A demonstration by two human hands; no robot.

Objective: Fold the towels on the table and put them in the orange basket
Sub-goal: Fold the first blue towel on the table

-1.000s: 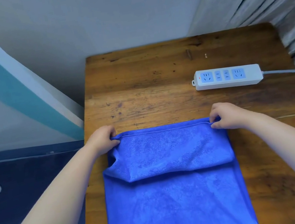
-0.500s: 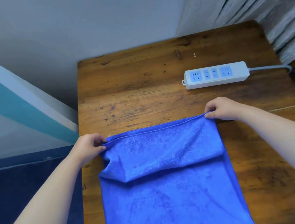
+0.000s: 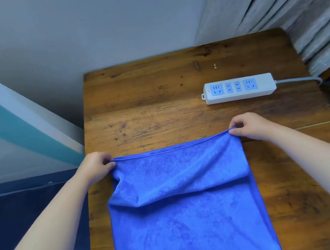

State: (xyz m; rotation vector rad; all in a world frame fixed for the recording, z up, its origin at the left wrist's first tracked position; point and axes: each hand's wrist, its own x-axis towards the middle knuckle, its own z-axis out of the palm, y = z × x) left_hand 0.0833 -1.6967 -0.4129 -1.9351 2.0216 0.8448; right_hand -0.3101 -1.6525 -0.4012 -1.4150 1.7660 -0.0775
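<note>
A blue towel (image 3: 188, 219) lies lengthwise on the wooden table (image 3: 157, 108), running off the bottom of the view. Its far part is lifted into a hanging flap over the rest. My left hand (image 3: 95, 166) pinches the flap's far left corner. My right hand (image 3: 247, 126) pinches the far right corner, held a little higher and farther than the left. The edge between the two hands is stretched nearly straight. The orange basket is not in view.
A white power strip (image 3: 239, 89) with blue sockets lies on the table's far right, its cable running off the right edge. Grey curtains (image 3: 303, 3) hang at the right. A wall stands behind the table, and dark blue floor (image 3: 20, 205) lies to the left.
Both hands keep their pinch on the towel's far corners. The right hand has risen slightly, tilting the stretched edge. The left hand sits slightly farther left along the table's edge.
</note>
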